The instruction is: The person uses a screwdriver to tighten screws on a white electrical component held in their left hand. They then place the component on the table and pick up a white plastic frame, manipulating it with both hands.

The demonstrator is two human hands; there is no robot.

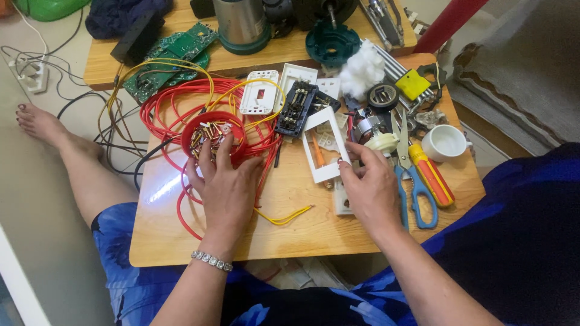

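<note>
Spread flat and open near the front of the wooden table (302, 232), the left hand (225, 187) reaches its fingertips into a red bowl (212, 134) amid red wire coils (166, 111), while the right hand (370, 187) pinches a white frame plate (324, 145) beside blue-handled scissors (417, 187).

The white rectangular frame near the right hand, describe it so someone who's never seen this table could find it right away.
Start at the small wooden table and go to its middle, just right of the red wire coil. The white frame lies tilted there, its lower end under the right hand fingertips. Unlike the white switch plate behind it, it is an open rectangle with nothing inside.
</note>
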